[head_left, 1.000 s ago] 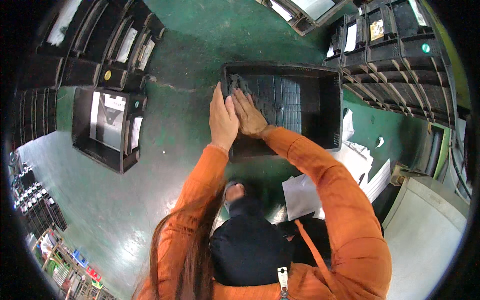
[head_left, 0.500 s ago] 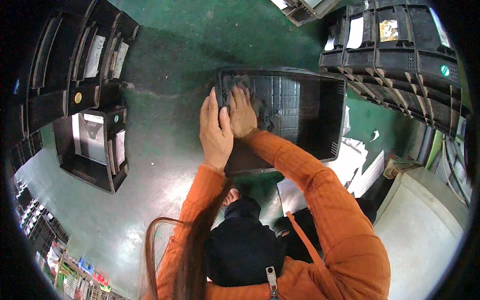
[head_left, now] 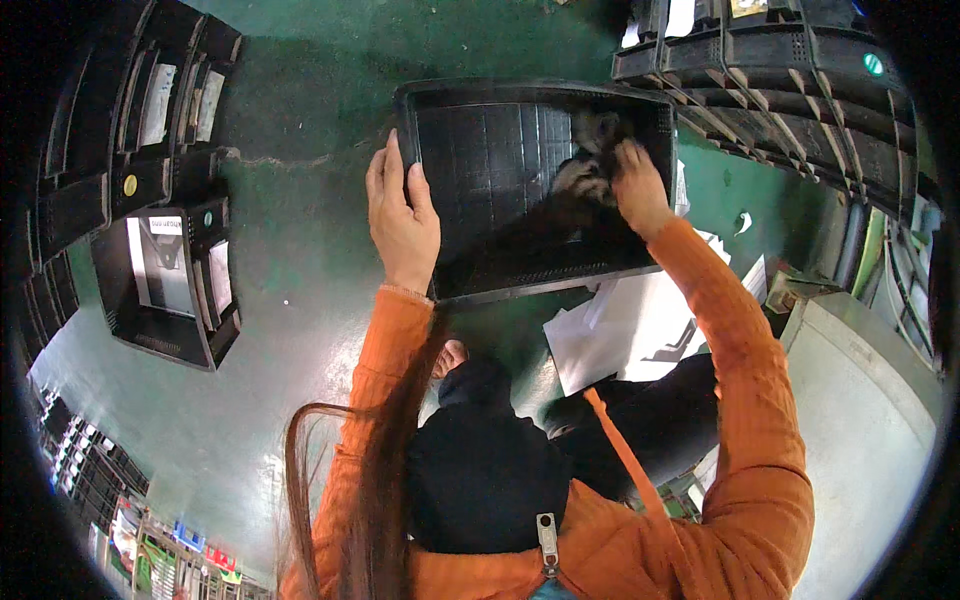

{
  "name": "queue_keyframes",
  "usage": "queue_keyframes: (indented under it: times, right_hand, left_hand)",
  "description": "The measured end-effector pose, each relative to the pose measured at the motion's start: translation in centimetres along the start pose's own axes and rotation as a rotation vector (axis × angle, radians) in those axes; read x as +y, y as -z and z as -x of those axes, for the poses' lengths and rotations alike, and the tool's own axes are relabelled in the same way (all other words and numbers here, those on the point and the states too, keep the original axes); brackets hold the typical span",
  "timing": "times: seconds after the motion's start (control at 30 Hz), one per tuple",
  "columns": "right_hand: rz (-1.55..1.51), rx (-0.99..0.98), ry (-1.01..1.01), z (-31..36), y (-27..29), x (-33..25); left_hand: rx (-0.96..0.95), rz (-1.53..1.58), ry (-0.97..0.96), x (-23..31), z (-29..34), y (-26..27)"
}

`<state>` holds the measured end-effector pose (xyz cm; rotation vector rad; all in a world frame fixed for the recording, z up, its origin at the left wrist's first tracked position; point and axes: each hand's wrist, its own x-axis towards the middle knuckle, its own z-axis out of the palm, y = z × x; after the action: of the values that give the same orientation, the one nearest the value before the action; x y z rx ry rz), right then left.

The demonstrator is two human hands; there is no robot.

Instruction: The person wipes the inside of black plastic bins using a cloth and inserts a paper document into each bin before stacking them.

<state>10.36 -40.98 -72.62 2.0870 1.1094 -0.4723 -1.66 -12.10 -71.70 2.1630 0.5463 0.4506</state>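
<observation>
Fingers on the right hand (head_left: 642, 192) are bent down over a crumpled greyish rag (head_left: 588, 178) (pretty sure it's a rag, it's badly smeared by motion). Can't tell if they're actually pinched around it or just pressing on it. Left hand (head_left: 404, 215) is wide, fingers stretched along the left side of the big black crate (head_left: 490, 150), thumb apart from the rest and up by the rim.

Big change is the right hand. Half a second ago it was down at the crate's left end, right next to the left hand. Now it's way over at the far right end with the rag, and the hands are well apart. So the work has gone to the other end of the crate, and the ribbed bottom shows bare on the left and in the middle. Left hand hasn't left its side, so my guess is it's steadying the thing.

Crate's in front of the person, open side up, over the green floor (head_left: 300, 220). Just below its right half there's a spread of white papers (head_left: 600, 340). Further out: a smaller crate (head_left: 165, 338) on the left, black crate stacks (head_left: 110, 120) up both sides, and a pale cabinet (head_left: 860, 430) lower right.
</observation>
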Motion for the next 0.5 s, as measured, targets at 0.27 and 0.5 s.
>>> queue_keyframes:
  times: [0.27,0.5]
  right_hand:
    - [-0.871,-0.110,0.144,-1.8,3.9,-10.7]
    - [-0.733,0.276,0.338,-4.1,5.0,-10.1]
  left_hand:
    - [-0.012,-0.016,0.045,0.7,0.2,-0.8]
    - [-0.023,0.055,0.046,-0.6,-0.1,-0.4]
